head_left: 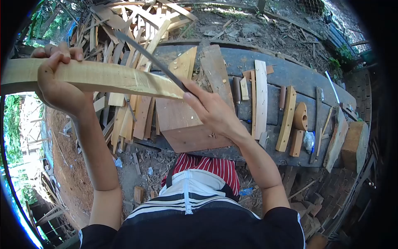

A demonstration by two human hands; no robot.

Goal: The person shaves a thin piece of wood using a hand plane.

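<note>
My left hand [62, 83] is wrapped round a pale, curved wooden board [112, 75], which is raised across the left side of the view. Its narrower end reaches toward the middle, over a large wooden block [195, 136] at the table's near edge. In my right hand [213, 110] is a long dark metal blade [151, 59], slanting up and left across the board's near end. The fingers are closed at the blade's base, and its handle is hidden in the grip. Light cut marks show on the board near that end.
A dark table [306, 79] carries a wooden beam [217, 70], a white wooden strip [260, 97], a yellowish drilled piece [286, 118], a rounded wooden piece [300, 116] and several tools. Scrap wood [128, 20] is heaped behind and left. A thick wood chunk [355, 145] sits at right.
</note>
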